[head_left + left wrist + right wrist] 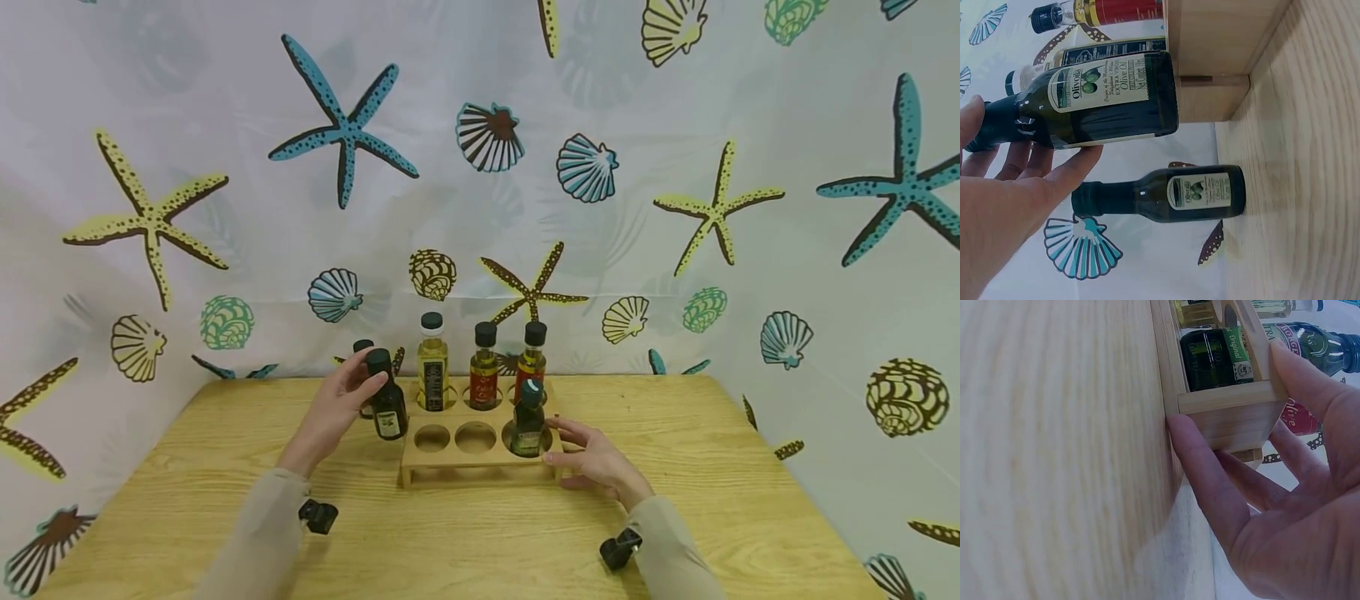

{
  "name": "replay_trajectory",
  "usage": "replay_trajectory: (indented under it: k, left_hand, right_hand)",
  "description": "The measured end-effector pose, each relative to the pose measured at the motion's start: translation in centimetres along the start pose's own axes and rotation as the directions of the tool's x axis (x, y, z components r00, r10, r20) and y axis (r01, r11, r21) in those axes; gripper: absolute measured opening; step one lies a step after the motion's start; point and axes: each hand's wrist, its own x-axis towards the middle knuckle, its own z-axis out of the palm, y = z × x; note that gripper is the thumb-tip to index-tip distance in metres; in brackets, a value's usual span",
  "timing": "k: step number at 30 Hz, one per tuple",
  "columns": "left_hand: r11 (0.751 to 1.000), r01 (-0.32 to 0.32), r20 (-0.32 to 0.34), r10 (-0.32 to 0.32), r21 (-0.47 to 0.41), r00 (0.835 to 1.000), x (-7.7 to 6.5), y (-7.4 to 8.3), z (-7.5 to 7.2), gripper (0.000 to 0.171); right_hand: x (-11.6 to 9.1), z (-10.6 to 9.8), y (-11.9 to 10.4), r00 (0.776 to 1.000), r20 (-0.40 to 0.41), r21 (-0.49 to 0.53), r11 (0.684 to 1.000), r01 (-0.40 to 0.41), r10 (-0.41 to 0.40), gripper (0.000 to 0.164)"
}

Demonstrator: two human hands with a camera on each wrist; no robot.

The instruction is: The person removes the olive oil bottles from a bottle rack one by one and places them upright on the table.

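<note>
My left hand (333, 412) grips a dark olive oil bottle (389, 414) by its neck, held tilted beside the left end of a two-tier wooden bottle rack (480, 459). In the left wrist view, its cream label shows green olives. A second, matching olive oil bottle (1204, 195) stands on the table behind it. My right hand (600, 465) holds the rack's right end, thumb on the upper front edge and fingers along the side panel (1232, 422). Right by that thumb, a green glass bottle (528, 429) sits in the front tier's right hole.
In the rack's back tier stand a clear bottle of yellow oil (433, 379) and two red-labelled bottles, one in the middle (483, 387) and one at right (532, 363). The front tier's left and middle holes show no bottles. A patterned curtain (480, 217) hangs behind the wooden table (675, 433).
</note>
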Motion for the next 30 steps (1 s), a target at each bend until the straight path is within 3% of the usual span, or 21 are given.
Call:
replay_trajectory:
  k: [5, 16, 30]
  left_hand:
    - [1.0, 0.0, -0.004, 0.0, -0.004, 1.0, 0.1, -0.5, -0.8, 0.066]
    - [0.998, 0.063, -0.006, -0.063, -0.001, 0.998, -0.2, -2.0, -2.1, 0.07]
    - [0.987, 0.158, -0.009, -0.158, 0.041, 0.987, 0.7, -5.2, -6.5, 0.084]
  right_hand:
    - [-0.1, -0.1, -0.1, 1.0, -0.002, -0.001, 1.0, 0.001, -0.001, 0.07]
    - [0.1, -0.1, 0.3, 1.0, 0.002, 0.002, 1.0, -0.005, 0.005, 0.07]
    - [0.1, -0.1, 0.2, 1.0, -0.007, 0.0, 1.0, -0.011, 0.011, 0.069]
